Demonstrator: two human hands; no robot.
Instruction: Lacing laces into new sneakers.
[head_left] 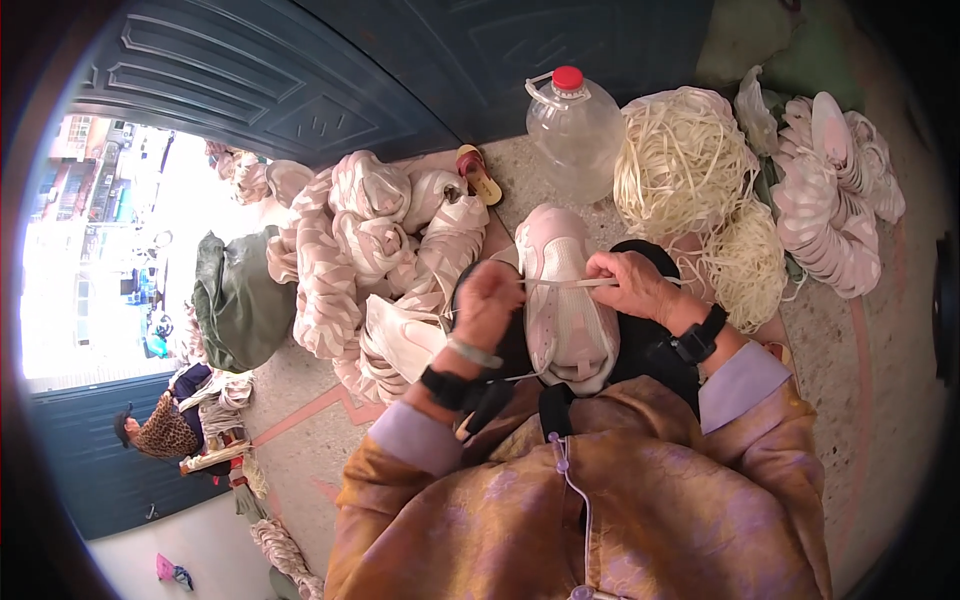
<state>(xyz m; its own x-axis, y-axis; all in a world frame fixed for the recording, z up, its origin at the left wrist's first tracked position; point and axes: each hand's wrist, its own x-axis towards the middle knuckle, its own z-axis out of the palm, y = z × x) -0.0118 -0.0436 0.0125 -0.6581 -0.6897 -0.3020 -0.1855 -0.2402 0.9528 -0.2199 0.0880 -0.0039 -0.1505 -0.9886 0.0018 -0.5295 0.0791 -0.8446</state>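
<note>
A pale pink and white shoe upper (572,330) rests lengthwise on my lap, between my two hands. Across its middle runs a thin white shoelace (560,283), pulled nearly straight from one hand to the other. My left hand (487,302), slightly blurred, is closed at the lace's left side, beside the shoe's edge. On the other side my right hand (638,288) pinches the lace between thumb and fingers, and a loose end sticks out past it to the right. Another stretch of lace shows near my left wrist, by the upper's near end.
Bundled pink-white uppers (375,240) pile up on the left, beside a dark green sack (238,300). Ahead stand a clear jug with a red cap (575,130) and a heap of cream laces (685,160). More stacked uppers (825,200) lie far right. Another person (165,425) sits far left.
</note>
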